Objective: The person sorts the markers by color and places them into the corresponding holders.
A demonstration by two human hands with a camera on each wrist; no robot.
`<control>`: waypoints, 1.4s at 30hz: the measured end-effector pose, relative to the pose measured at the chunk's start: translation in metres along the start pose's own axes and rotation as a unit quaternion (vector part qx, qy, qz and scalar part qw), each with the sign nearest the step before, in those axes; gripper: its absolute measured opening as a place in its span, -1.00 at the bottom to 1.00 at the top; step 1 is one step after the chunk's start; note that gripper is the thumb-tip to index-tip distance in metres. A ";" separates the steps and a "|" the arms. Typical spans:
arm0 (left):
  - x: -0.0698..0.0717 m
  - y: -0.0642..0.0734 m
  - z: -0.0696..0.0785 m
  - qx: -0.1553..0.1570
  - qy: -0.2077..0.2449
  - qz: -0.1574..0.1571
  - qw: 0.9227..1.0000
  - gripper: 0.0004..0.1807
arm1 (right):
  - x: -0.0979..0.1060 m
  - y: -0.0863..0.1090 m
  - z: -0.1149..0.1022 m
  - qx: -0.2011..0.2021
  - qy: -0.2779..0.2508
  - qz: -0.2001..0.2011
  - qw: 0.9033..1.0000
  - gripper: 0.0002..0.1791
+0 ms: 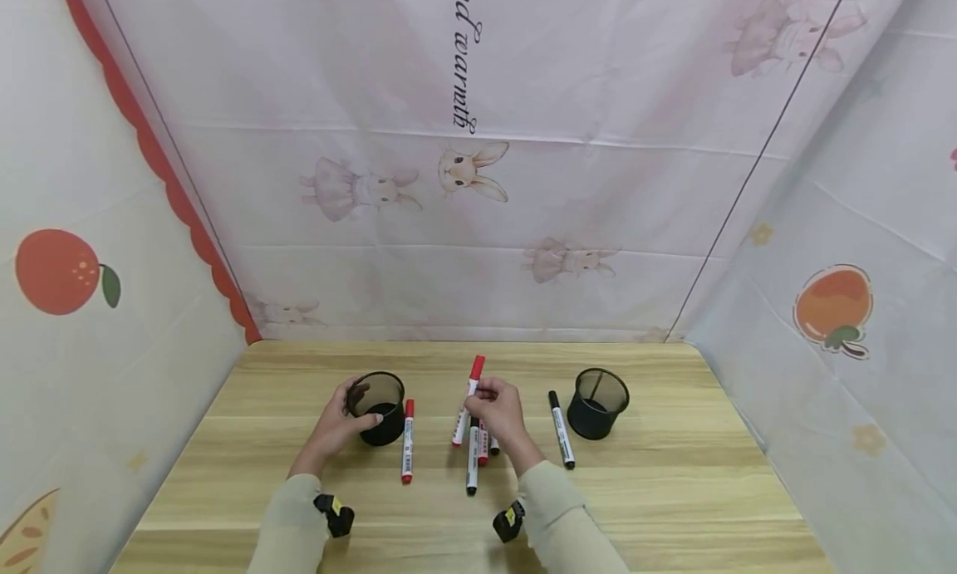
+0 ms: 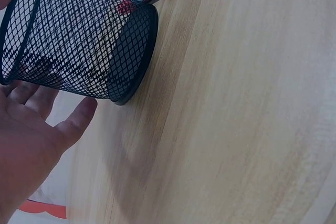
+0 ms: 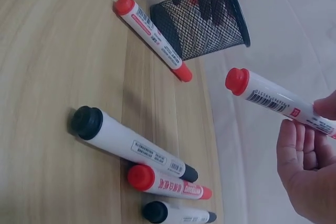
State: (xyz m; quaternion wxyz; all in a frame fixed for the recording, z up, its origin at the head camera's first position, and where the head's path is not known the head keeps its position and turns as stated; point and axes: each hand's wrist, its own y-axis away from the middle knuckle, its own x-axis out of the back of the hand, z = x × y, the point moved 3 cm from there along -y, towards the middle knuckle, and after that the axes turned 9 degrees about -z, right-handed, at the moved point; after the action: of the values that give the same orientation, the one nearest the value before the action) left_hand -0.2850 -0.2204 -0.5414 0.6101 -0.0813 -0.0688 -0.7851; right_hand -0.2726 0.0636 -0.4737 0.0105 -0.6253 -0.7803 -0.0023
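Note:
My right hand (image 1: 499,409) pinches a red-capped white marker (image 3: 273,98) between thumb and fingers, held up above the other markers. My left hand (image 1: 338,424) curls around the side of a black mesh pen cup (image 1: 376,408), thumb at its near side and fingers behind it; the cup stands upright with none of the markers inside. Just right of that cup lies another red marker (image 1: 407,443). Under my right hand lie a black marker (image 3: 134,142), a red marker (image 3: 170,183) and a second black marker (image 3: 178,213), side by side.
A second black mesh cup (image 1: 597,406) stands at the right, with a black-capped marker (image 1: 561,431) lying just left of it. The wooden table (image 1: 673,491) meets printed cloth walls (image 1: 374,291) at the back and sides.

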 end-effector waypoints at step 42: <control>0.000 -0.002 -0.002 0.020 -0.013 0.013 1.000 -0.13 | -0.029 -0.011 -0.026 0.084 -0.018 0.040 0.995 -0.84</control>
State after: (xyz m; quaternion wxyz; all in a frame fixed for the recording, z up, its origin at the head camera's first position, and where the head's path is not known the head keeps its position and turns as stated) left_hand -0.2869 -0.2203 -0.5433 0.6206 -0.0801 -0.0908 -0.7747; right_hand -0.2765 0.0325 -0.4481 0.0493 -0.6529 -0.7520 0.0753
